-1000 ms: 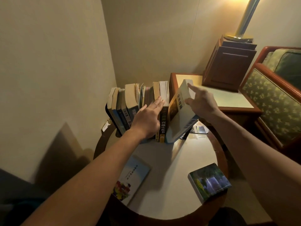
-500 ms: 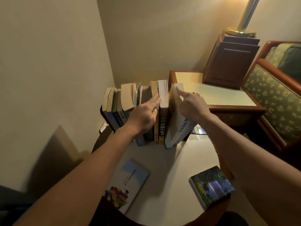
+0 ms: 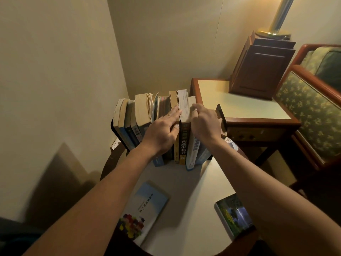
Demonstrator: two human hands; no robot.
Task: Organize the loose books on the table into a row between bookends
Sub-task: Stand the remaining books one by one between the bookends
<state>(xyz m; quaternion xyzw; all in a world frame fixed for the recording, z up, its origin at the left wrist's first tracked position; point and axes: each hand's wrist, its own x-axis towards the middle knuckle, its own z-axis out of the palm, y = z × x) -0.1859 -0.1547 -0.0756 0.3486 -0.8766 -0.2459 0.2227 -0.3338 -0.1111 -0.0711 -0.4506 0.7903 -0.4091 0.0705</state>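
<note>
A row of upright books [image 3: 142, 115] stands at the back of the round table [image 3: 212, 182], against a black bookend [image 3: 113, 129] on the left. My left hand [image 3: 162, 130] lies flat with straight fingers on the tops and spines in the middle of the row. My right hand [image 3: 204, 122] curls over the top of the white and blue book [image 3: 192, 154] at the row's right end. That book now stands nearly upright against the others. A second black bookend [image 3: 221, 115] stands just right of my right hand.
Two loose books lie flat near the table's front: a pale blue one [image 3: 142, 211] at the left and a green one [image 3: 234, 215] at the right edge. A wooden side table [image 3: 239, 104] with a dark lamp base [image 3: 262, 67] stands behind, an armchair [image 3: 310, 108] to the right.
My right hand has tipped the white and blue book from a steep lean to nearly upright against the row. My left hand stayed pressed on the row's middle books.
</note>
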